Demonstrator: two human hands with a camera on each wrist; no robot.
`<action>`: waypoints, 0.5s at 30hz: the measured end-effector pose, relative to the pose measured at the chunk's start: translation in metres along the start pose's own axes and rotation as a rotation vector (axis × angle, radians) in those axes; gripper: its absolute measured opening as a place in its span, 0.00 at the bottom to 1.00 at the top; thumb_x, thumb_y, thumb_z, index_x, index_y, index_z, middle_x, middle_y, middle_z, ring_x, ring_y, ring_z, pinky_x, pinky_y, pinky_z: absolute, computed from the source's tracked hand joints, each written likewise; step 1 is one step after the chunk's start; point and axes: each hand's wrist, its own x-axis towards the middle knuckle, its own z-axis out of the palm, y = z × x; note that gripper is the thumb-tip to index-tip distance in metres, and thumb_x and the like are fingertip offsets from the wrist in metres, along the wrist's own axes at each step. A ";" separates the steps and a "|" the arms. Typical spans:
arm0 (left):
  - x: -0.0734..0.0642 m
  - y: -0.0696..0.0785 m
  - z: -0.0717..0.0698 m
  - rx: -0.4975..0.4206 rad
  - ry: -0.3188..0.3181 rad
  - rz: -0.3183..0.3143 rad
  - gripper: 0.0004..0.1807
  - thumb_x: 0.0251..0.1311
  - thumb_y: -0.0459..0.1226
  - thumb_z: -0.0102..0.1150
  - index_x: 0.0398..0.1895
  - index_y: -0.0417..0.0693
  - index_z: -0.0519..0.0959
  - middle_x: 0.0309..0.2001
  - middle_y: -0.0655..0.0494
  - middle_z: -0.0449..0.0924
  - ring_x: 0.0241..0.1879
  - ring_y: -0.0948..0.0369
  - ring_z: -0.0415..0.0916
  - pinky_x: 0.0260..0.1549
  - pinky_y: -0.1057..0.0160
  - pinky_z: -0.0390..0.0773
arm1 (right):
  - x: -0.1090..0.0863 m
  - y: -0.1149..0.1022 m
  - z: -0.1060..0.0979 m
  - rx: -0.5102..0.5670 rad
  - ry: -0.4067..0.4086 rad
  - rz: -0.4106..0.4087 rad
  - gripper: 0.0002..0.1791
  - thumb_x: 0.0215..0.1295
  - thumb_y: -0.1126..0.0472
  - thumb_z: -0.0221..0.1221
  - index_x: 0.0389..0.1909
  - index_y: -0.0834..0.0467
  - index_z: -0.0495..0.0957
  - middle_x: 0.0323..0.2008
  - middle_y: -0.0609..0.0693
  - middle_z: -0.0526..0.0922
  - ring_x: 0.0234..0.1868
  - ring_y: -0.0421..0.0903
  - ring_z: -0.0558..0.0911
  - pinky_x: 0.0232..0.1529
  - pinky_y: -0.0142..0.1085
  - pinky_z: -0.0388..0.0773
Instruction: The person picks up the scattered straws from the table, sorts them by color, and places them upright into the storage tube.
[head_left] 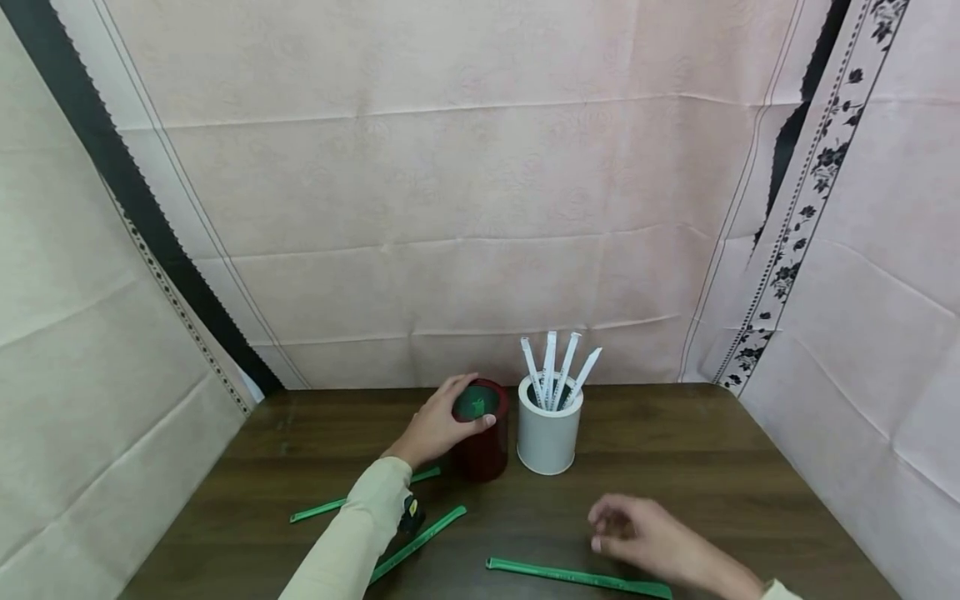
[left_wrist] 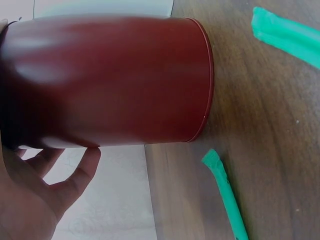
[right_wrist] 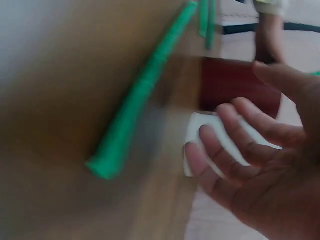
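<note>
My left hand [head_left: 442, 423] grips the dark red cup [head_left: 483, 446] near its rim, with the thumb across the near side of the mouth. Something bright green shows inside that cup. In the left wrist view the cup's glossy side [left_wrist: 115, 80] fills much of the picture, and fingers [left_wrist: 82, 172] lie along it. Over the table at the right hovers my right hand [head_left: 648, 533], its fingers loosely curled around nothing. Just below and left of it lies a slim green stick [head_left: 577, 575] with flattened ends, also seen large in the right wrist view [right_wrist: 135, 115].
Right beside the red cup stands a white cup [head_left: 547, 437] holding several white sticks [head_left: 551, 367]. Two more green sticks lie around my left forearm, one in front [head_left: 420, 543] and one partly behind it [head_left: 318, 511]. Pale cloth [head_left: 487, 208] walls off the brown table's back and sides.
</note>
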 end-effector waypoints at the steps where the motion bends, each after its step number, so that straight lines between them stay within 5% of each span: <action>1: 0.000 0.000 0.000 -0.001 -0.002 0.000 0.49 0.48 0.73 0.60 0.74 0.70 0.61 0.71 0.63 0.61 0.62 0.51 0.70 0.51 0.41 0.79 | -0.004 0.004 0.006 -0.012 -0.036 0.021 0.12 0.64 0.54 0.66 0.44 0.55 0.80 0.37 0.40 0.80 0.37 0.34 0.77 0.35 0.33 0.78; 8: 0.000 0.000 -0.001 -0.015 0.001 -0.028 0.49 0.47 0.72 0.61 0.74 0.73 0.61 0.70 0.65 0.62 0.61 0.53 0.70 0.52 0.43 0.79 | -0.009 0.015 0.036 -0.324 -0.192 0.077 0.12 0.60 0.47 0.69 0.39 0.46 0.79 0.35 0.33 0.72 0.34 0.30 0.71 0.27 0.32 0.72; 15: 0.001 0.001 0.000 -0.021 -0.004 -0.022 0.50 0.48 0.72 0.61 0.74 0.69 0.61 0.70 0.65 0.62 0.61 0.53 0.70 0.52 0.44 0.79 | 0.002 -0.001 0.049 -0.501 -0.202 -0.043 0.08 0.61 0.63 0.67 0.32 0.49 0.77 0.27 0.34 0.69 0.24 0.29 0.66 0.20 0.26 0.67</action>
